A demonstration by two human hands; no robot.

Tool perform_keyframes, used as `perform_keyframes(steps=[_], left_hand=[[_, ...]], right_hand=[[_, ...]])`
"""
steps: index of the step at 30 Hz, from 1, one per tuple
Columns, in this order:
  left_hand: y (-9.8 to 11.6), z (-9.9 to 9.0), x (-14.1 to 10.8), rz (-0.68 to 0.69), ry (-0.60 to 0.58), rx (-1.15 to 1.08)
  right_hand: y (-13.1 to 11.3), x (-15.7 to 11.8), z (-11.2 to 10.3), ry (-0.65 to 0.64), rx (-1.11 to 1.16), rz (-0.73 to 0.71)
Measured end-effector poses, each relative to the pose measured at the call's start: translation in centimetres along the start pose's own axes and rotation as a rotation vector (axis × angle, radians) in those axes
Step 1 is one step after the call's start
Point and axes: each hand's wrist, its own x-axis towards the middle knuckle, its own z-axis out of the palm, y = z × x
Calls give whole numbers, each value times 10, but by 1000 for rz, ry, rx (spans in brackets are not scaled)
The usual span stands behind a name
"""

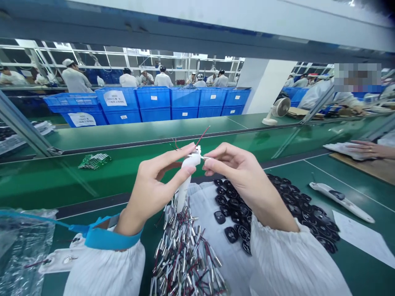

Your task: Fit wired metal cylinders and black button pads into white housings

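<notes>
Chiefly, one white plastic housing (pixel 190 163) with red wires (pixel 204 135), held above the bench by the left hand (pixel 157 189), thumb and fingers closed around it. Right hand (pixel 243 174): thumb and forefinger pinched shut on a thin metal lead (pixel 206 157) at the housing's side. Below the hands, a heap of wired metal cylinders (pixel 185 250); just beside it, many black plastic shells (pixel 234 209). Blue wrist strap (pixel 105 239) on the left wrist. Also on the green bench (pixel 364 267): one white elongated casing (pixel 341 201), a paper sheet (pixel 361 236). Beyond: green conveyor belt (pixel 123 181), stacked blue crates (pixel 148 102), a co-worker's hand (pixel 367 149) on papers.
</notes>
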Motion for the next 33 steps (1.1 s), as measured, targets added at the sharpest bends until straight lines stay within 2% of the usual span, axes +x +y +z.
perform_keyframes(steps=[6,11,16,18,20,22,24,28,33], left_hand=[[1,1,3,-94,-6,-82],[-1,-6,7,-220,-110,-44],[-10,-6,7,-254,-134,-153],[-13,-7,7,-298,-146,-193],[-14,-8,7,-337,-160,-187],[-13,-10,8,-364,-170,-153],[-12,-10,9,-374,-173,-139],[-11,-4,9,-362,-190,-129],[-9,6,7,-359,-250,-94]], right_hand=[[4,-1,9,42,29,-15],[5,-3,12,55,-282,-165],[5,-7,11,15,-409,-183],[8,-18,4,-28,-597,-97],[18,-36,-8,-118,-855,70],[34,-58,-23,-206,-1076,252],[53,-80,-37,-259,-1183,394],[79,-109,-50,-335,-1140,518],[80,-118,-46,-369,-1048,475]])
